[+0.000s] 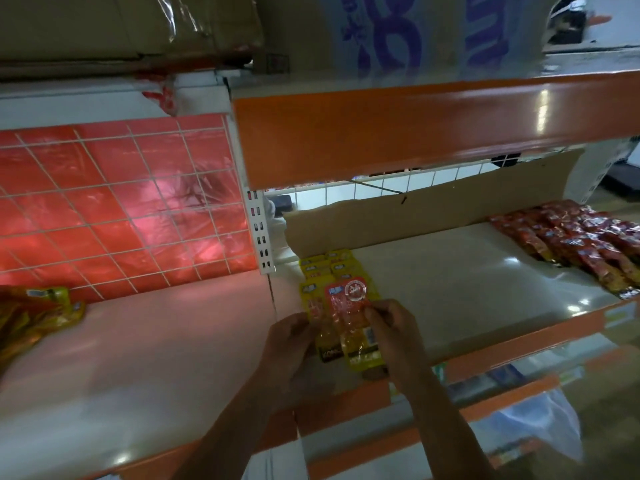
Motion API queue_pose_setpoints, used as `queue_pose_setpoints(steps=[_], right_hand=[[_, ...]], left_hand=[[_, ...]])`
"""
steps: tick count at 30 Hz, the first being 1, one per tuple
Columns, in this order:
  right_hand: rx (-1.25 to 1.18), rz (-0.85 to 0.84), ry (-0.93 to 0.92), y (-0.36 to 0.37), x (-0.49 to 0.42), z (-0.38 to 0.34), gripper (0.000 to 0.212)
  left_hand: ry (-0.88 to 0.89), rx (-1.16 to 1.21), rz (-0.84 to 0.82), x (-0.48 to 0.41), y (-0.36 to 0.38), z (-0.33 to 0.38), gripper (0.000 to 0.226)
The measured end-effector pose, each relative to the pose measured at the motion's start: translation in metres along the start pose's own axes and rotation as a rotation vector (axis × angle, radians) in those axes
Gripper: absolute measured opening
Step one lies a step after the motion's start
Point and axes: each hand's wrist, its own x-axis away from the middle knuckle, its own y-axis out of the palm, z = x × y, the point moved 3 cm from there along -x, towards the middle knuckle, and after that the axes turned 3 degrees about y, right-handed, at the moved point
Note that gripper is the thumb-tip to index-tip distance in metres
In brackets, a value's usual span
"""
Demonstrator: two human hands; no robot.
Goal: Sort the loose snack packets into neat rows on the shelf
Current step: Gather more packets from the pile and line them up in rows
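Observation:
On the white shelf (467,289) a row of yellow snack packets (329,265) runs back from the front edge at the shelf's left end. A red-topped packet (349,306) lies on the nearest yellow ones. My left hand (291,344) grips the left side of the front packets. My right hand (394,330) pinches the red-topped packet's right edge between thumb and fingers. Neat rows of red packets (581,240) cover the shelf's right end. A loose heap of yellow packets (38,313) sits on the neighbouring shelf at far left.
A cardboard sheet (415,216) stands along the shelf's back. An orange upper shelf edge (415,133) overhangs it. A red panel behind a wire grid (121,202) backs the left shelf. Cartons sit on top. Lower shelves and a plastic bag (533,427) are at bottom right.

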Motion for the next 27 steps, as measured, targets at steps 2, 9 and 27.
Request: queue_pose_setpoints(steps=[2, 9, 27], right_hand=[[-0.031, 0.058, -0.022, -0.02, -0.011, -0.002, 0.006], [-0.151, 0.071, -0.035, -0.057, -0.034, 0.006, 0.011], [-0.115, 0.068, -0.018, -0.096, -0.054, 0.037, 0.011]], left_hand=[[0.052, -0.188, 0.05, -0.006, -0.001, -0.003, 0.01], [0.05, -0.598, 0.061, -0.001, 0.011, 0.001, 0.042], [0.014, -0.83, 0.096, 0.013, 0.039, 0.01, 0.055]])
